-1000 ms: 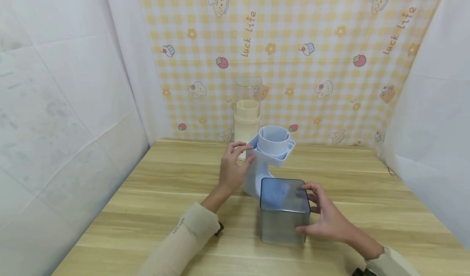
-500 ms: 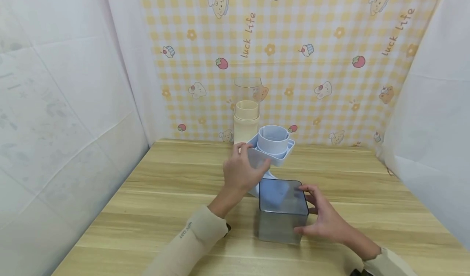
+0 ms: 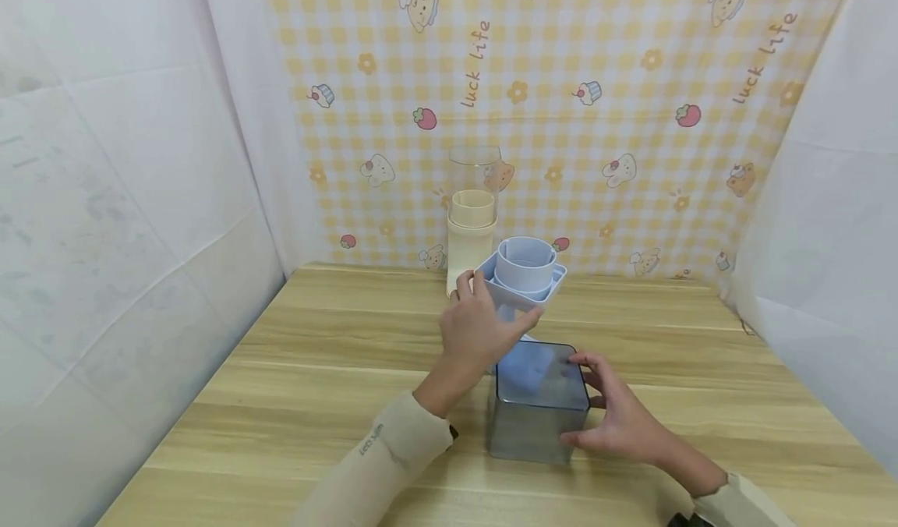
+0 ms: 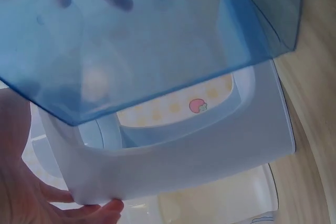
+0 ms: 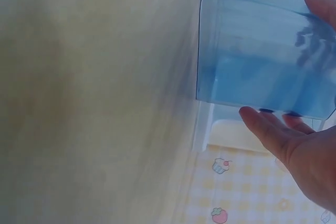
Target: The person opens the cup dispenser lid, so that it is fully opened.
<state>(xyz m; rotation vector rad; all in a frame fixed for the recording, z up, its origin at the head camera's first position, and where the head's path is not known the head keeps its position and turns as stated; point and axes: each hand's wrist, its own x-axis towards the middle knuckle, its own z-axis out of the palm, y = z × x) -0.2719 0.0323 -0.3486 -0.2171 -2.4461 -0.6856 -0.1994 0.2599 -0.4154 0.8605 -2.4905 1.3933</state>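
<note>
Pinching the light-blue stand (image 3: pixel 512 297) by its upper edge with my left hand (image 3: pixel 480 328), I grip the smoky clear box (image 3: pixel 535 432), just in front, with my right hand (image 3: pixel 619 412) — the round collar (image 3: pixel 525 276) already sits on top; the box looks not yet fitted.

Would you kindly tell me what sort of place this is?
Probably a makeshift tabletop booth, judging by its yellow-and-white checked cloth backdrop, white fabric side sheets and pale wood-grain table.
</note>
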